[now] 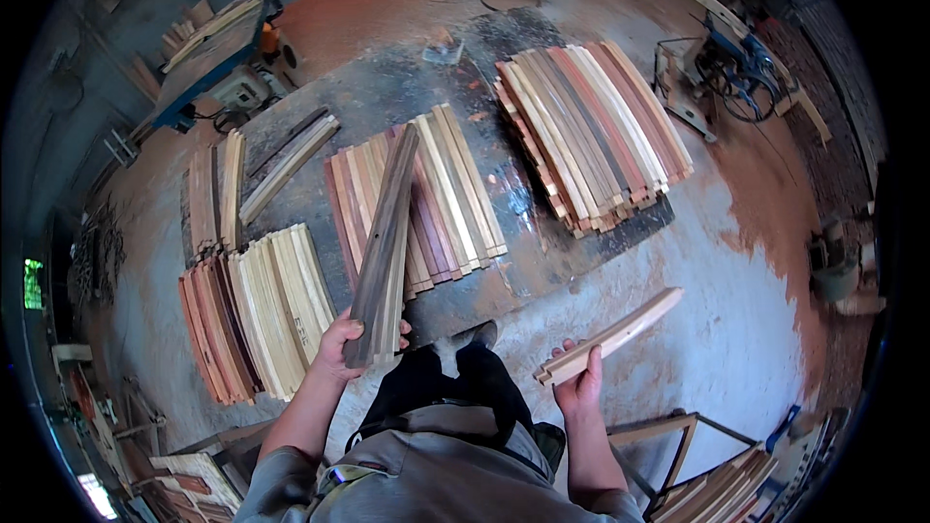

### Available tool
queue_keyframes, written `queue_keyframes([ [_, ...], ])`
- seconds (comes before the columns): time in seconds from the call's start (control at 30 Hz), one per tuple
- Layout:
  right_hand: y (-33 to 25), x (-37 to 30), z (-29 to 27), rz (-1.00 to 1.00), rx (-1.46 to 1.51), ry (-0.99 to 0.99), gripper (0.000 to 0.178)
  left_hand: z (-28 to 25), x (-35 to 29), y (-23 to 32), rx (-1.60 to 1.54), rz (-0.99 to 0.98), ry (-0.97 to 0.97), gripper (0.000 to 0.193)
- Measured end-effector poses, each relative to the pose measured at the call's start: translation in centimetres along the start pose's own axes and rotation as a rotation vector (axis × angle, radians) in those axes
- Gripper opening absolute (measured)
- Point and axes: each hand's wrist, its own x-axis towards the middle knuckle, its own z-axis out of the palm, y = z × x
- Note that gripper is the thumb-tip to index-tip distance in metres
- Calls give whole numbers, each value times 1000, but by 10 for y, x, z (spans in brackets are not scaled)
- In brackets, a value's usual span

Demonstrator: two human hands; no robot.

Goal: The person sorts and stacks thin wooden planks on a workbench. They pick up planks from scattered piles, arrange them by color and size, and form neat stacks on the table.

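My left hand (341,347) is closed around the near end of a bundle of wood strips (386,232), with a dark brown one on top. The bundle points away from me and hides part of the middle stack of mixed-colour strips (455,194) on the table. Off to the right, my right hand (579,385) grips a few short, pale wood strips (620,334), the thumb lying over the top one. These pale strips slant up to the right, beyond the table's near edge.
A taller stack of mixed strips (591,126) stands on the right of the dark table (392,77). Pale and reddish strips (281,300) lie at the left, with loose strips (289,169) behind. Machines stand at far left (218,58) and far right (731,68).
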Motion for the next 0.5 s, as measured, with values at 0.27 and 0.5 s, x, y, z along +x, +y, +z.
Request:
queue_keyframes([
  [0.27,-16,-2,8,-252,-393,-7,24,-18,18,23,254,125,286,75],
  [0.5,4,-22,30,-374,-897,36,19,-41,83,95,625,213,432,93],
])
